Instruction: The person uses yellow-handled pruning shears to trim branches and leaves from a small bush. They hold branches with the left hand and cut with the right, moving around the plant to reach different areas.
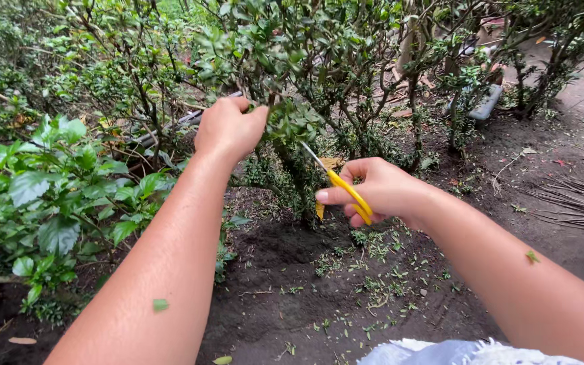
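Note:
My left hand point(228, 127) is closed around a leafy twig of a small-leaved green shrub point(319, 61) at about mid-height. My right hand point(381, 191) grips yellow-handled scissors point(346, 189), fingers through the loops, with the metal blades pointing up and left into the foliage just below my left hand. Whether the blades are open or closed is hidden by the leaves. The shrub's thin woody stems rise from dark soil point(292, 284) right behind the scissors.
Cut leaf bits litter the soil under the shrub. A broad-leaved plant point(49, 196) stands at the left. More bushes run to the right, with a grey object point(487, 103) at their base. Dry twigs point(576, 203) lie on the ground at right. Pale cloth point(441, 353) shows at the bottom edge.

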